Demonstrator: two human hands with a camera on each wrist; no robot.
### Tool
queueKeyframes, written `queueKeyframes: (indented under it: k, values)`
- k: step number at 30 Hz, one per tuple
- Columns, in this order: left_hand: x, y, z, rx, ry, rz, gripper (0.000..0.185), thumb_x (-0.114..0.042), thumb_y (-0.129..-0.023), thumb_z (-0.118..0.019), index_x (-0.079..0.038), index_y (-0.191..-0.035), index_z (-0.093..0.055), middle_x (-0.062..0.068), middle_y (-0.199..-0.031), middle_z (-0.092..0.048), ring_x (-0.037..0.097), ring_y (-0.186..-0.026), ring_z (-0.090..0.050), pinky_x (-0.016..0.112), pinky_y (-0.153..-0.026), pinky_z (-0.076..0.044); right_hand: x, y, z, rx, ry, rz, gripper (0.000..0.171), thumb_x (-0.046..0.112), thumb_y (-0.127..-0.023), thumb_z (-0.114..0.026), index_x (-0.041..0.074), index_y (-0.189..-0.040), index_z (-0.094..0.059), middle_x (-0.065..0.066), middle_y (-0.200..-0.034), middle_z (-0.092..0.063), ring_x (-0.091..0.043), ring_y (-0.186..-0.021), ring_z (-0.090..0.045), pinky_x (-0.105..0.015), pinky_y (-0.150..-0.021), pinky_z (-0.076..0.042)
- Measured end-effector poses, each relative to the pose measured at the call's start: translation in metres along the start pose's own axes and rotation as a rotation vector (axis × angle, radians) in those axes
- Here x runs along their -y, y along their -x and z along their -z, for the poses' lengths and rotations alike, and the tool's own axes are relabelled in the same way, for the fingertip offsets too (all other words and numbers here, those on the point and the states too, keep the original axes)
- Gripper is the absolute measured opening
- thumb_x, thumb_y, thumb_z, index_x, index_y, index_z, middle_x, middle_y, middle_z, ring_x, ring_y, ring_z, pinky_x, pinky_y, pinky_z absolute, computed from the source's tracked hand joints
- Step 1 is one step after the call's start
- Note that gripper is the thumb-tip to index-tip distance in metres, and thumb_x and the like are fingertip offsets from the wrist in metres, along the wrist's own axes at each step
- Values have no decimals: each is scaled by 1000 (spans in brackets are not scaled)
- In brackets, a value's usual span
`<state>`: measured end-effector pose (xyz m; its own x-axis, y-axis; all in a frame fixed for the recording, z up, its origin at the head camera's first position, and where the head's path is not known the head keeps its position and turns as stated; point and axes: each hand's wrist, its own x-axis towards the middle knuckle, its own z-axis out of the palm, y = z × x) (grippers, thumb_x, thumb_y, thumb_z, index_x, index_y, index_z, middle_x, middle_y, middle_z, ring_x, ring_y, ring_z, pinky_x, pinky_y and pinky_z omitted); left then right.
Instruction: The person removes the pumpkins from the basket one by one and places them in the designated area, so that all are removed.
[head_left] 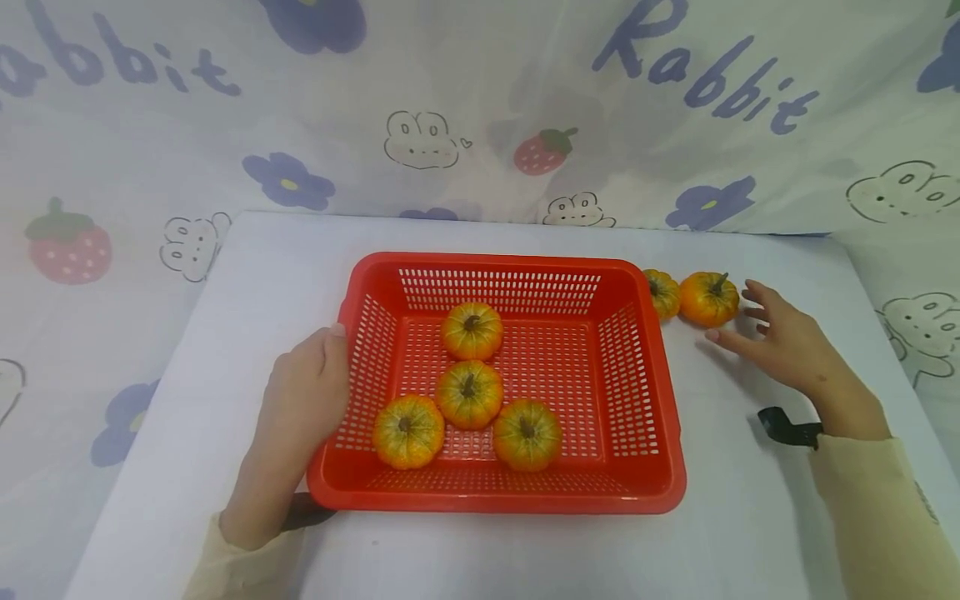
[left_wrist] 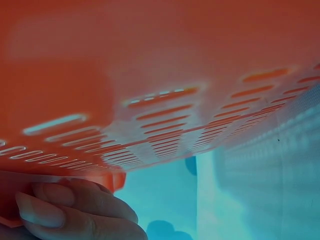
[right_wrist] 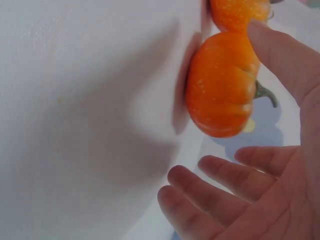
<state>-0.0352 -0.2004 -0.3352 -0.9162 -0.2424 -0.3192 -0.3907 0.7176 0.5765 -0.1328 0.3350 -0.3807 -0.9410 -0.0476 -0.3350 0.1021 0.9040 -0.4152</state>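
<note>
A red plastic basket stands in the middle of the table with several small orange pumpkins inside, one of them a pumpkin near the centre. My left hand grips the basket's left rim; in the left wrist view its curled fingers hold the rim from below. Past the basket's right side lies an orange pumpkin with a dark stem. My right hand is beside it, fingers and thumb spread apart, holding nothing. Another pumpkin touches it on the left, partly hidden by the basket's rim.
A white table carries everything. Behind it hangs a pale cloth printed with rabbits, strawberries and flowers. A black strap piece shows at my right wrist.
</note>
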Motion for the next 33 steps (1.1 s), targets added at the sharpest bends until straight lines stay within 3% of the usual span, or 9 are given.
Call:
queueKeyframes:
  k: [6, 14, 21, 29, 33]
  values:
    - [0, 0, 0, -3, -2, -14, 59, -62, -97, -22, -9, -108, -46, 8, -92, -60, 20, -71, -64, 28, -55, -56, 4, 12, 4, -39, 2, 41, 107, 65, -81, -62, 12, -155, -7, -26, -152, -24, -53, -126, -35, -70, -86, -39]
    - [-1, 0, 0, -8, -6, -7, 58, -62, -97, -23, -9, -107, -46, 8, -93, -60, 20, -71, -64, 28, -55, -56, 24, 31, 8, -228, 43, 154, 81, 50, -89, -64, 10, -150, -30, -27, -139, -43, -49, -119, -42, -69, -86, -41]
    - [0, 0, 0, -10, -3, -8, 58, -62, -97, -22, -10, -107, -46, 9, -92, -60, 20, -70, -64, 28, -56, -56, 52, 47, 13, -363, 51, 301, 63, 37, -87, -71, 12, -141, -48, -19, -134, -54, -40, -123, -48, -66, -87, -43]
    - [0, 1, 0, -19, -15, -20, 57, -61, -98, -22, -10, -105, -47, 9, -90, -60, 20, -68, -63, 28, -55, -56, 95, 62, 15, -387, 84, 544, 61, 28, -81, -79, 17, -136, -54, -7, -129, -60, -29, -116, -55, -54, -79, -52]
    - [-1, 1, 0, -15, -17, -9, 58, -61, -97, -22, -9, -104, -47, 9, -91, -60, 20, -69, -63, 28, -55, -56, 116, 68, 10, -339, 122, 625, 69, 27, -76, -83, 14, -137, -53, -7, -127, -60, -27, -114, -56, -52, -78, -54]
